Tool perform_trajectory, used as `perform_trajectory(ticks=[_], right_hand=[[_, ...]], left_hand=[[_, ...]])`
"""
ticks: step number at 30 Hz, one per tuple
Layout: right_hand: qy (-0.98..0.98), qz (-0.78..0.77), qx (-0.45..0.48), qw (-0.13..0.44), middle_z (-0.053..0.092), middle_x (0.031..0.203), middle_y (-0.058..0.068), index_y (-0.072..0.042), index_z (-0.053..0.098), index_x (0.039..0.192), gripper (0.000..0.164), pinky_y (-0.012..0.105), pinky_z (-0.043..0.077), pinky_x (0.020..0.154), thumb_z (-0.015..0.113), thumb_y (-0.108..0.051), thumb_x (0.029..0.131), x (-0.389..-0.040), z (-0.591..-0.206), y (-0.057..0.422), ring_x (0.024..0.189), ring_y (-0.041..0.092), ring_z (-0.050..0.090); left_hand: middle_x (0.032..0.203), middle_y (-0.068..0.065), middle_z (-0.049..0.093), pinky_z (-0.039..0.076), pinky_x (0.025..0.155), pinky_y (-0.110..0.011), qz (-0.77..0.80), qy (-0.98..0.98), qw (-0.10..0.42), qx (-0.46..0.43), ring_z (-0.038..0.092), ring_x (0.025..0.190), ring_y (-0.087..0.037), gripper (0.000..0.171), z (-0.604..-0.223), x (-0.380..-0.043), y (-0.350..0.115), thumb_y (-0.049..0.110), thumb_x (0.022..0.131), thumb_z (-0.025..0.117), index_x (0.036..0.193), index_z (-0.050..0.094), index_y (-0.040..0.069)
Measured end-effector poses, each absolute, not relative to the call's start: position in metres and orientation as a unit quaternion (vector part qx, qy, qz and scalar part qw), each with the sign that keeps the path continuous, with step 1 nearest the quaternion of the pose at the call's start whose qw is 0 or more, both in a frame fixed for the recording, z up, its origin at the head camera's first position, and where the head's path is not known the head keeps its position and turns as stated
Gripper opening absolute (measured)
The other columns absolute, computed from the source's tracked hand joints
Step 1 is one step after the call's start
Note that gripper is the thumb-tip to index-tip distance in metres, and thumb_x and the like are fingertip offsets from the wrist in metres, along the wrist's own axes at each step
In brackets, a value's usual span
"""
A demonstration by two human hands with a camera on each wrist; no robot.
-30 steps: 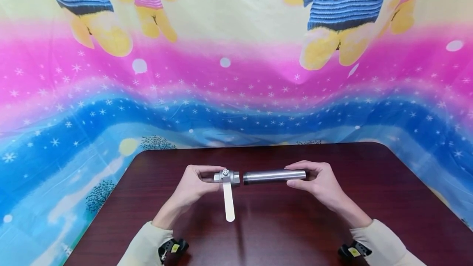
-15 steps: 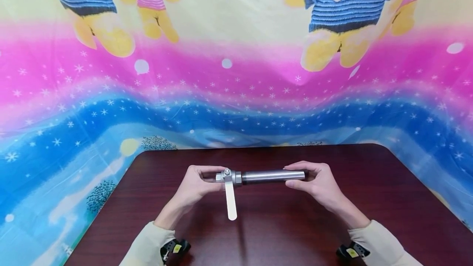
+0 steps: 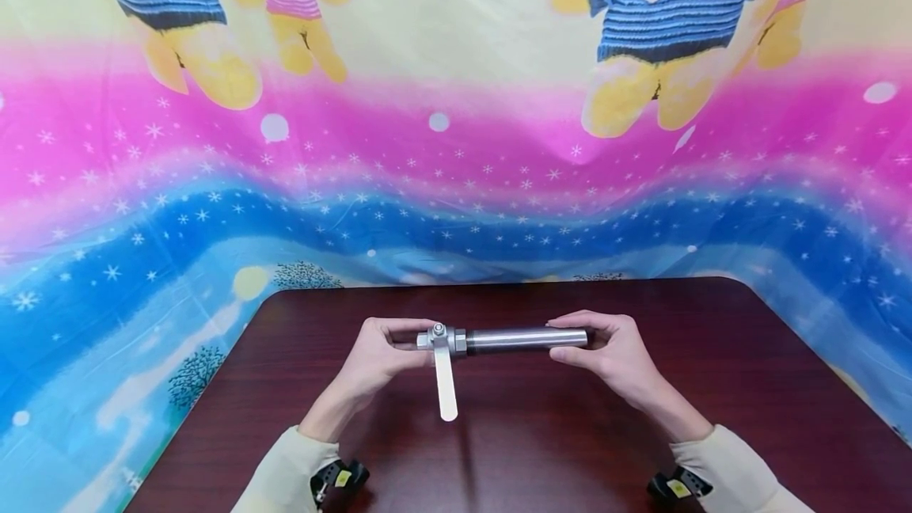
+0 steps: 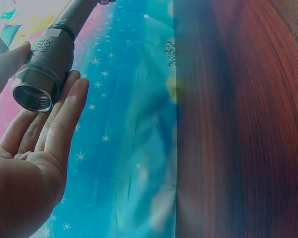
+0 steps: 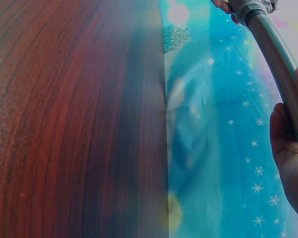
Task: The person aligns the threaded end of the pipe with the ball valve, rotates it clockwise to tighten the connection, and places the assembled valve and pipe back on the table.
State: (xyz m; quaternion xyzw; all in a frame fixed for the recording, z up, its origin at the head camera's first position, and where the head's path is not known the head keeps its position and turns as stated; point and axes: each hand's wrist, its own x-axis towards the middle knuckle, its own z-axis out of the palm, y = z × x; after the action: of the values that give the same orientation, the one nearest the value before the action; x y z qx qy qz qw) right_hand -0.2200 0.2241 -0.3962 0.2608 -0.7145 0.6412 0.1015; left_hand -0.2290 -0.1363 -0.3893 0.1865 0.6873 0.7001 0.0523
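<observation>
A metal ball valve (image 3: 449, 341) with a long flat lever handle (image 3: 446, 390) is pinched between the thumb and fingers of my left hand (image 3: 370, 355). Its open threaded end (image 4: 34, 97) faces the left wrist camera. My right hand (image 3: 616, 351) grips the far end of a straight steel pipe (image 3: 527, 340). The pipe's threaded end meets the valve's right port, and the two lie in one level line above the table. How deep the thread sits inside the port is hidden. In the right wrist view the pipe (image 5: 278, 59) runs up to the valve.
A dark red-brown wooden table (image 3: 570, 434) lies below both hands. Behind it and at its sides hangs a printed cloth (image 3: 456, 180) with bears and snowflakes. A black wrist camera (image 3: 342, 479) sits at each cream sleeve (image 3: 288, 469).
One second ago a small gap separated the pipe from the valve. My hands have come together, and the pipe end now meets the port. Over the last half second almost nothing has moved.
</observation>
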Motion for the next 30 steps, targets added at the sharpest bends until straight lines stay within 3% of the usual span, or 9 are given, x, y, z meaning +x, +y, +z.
perform_trajectory(ticks=[30], right_hand=[[-0.718, 0.642, 0.251, 0.099, 0.076, 0.105, 0.011, 0.009, 0.075, 0.116, 0.038, 0.034, 0.063, 0.07, 0.085, 0.011, 0.08, -0.2167, -0.3979, 0.2268, 0.08, 0.017, 0.073]], left_hand=[[0.103, -0.019, 0.077, 0.062, 0.084, -0.038, 0.694, 0.694, 0.063, 0.182, 0.078, 0.092, -0.028, 0.047, -0.3866, -0.2278, -0.1315, -0.004, 0.079, 0.084, 0.125, 0.073, -0.009]])
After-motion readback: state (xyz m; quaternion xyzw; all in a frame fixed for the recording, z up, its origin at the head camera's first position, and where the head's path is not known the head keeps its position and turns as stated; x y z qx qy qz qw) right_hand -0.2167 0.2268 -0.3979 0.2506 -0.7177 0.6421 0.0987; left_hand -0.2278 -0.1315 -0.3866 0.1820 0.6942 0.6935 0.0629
